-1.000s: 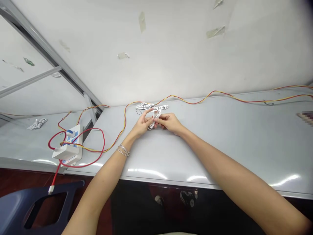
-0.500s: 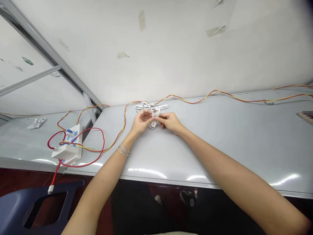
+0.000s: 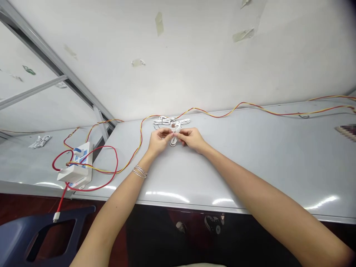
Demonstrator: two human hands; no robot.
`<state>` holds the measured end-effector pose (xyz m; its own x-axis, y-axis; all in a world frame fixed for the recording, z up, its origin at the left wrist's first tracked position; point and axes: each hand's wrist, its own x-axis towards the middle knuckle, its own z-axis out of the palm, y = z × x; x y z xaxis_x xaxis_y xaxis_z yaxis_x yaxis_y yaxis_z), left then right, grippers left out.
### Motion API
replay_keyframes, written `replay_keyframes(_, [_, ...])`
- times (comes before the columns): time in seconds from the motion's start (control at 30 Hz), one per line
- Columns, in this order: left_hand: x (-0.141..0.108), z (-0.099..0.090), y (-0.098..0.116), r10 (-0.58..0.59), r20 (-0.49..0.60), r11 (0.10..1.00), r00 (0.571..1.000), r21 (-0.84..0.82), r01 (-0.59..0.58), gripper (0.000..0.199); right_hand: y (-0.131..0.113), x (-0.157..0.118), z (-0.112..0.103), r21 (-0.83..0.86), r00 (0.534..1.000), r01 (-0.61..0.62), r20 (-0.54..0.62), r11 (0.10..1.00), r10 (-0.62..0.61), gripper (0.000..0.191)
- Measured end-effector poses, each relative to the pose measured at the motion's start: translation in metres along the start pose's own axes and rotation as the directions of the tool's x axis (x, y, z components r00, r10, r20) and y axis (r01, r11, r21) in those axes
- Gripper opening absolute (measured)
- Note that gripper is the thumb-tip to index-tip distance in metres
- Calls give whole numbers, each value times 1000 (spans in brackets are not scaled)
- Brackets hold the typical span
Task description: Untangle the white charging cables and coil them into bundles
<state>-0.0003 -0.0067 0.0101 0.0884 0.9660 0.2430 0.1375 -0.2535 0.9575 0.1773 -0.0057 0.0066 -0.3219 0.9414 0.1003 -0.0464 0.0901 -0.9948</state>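
Observation:
A coiled white cable (image 3: 174, 141) is held up between my two hands, a little above the grey table (image 3: 178, 170). My left hand (image 3: 160, 141), a silvery bracelet on its wrist, pinches the coil from the left with thumb and fingers closed. From the right, my right hand (image 3: 194, 139) grips the same coil between thumb and forefinger. Just behind it lie two more white cable bundles, one on the left (image 3: 164, 120) tied with a dark tie and one on the right (image 3: 183, 122). The middle of the held coil is partly covered by my fingertips.
A white power strip (image 3: 88, 163) with plugs and a looping red cable (image 3: 117, 163) sits at the left. A red-yellow twisted wire (image 3: 217, 116) runs along the wall. Another white cable bundle (image 3: 40, 141) lies far left. A blue chair (image 3: 16, 233) stands below.
The fingers of my left hand have curled in closer to the coil. My right hand keeps its grip almost unmoved, and the view has shifted slightly.

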Motion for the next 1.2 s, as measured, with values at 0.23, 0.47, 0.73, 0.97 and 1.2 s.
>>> replay_keyframes(0.23, [1, -1, -5, 27, -21, 999, 999, 38, -26, 28, 1, 0, 0, -13, 1000, 4, -2, 1000, -4, 42])
replay_keyframes(0.47, [0, 1, -3, 14, -44, 995, 999, 97, -9, 24, 2, 0, 1, -34, 1000, 9, -10, 999, -9, 45])
replay_keyframes(0.73, [-3, 4, 5, 64, -43, 984, 997, 168, -56, 18, 1, -1, 1, -74, 1000, 10, -1, 997, -10, 46])
replay_keyframes(0.97, [-7, 0, 14, 229, 25, 911, 973, 346, -223, 15, 1, -1, 0, -91, 1000, 13, -1, 996, -13, 45])
replay_keyframes(1.2, [-9, -2, 15, 243, 221, 820, 944, 472, -322, 20, 0, -2, 0, -153, 999, 30, -6, 988, -32, 48])
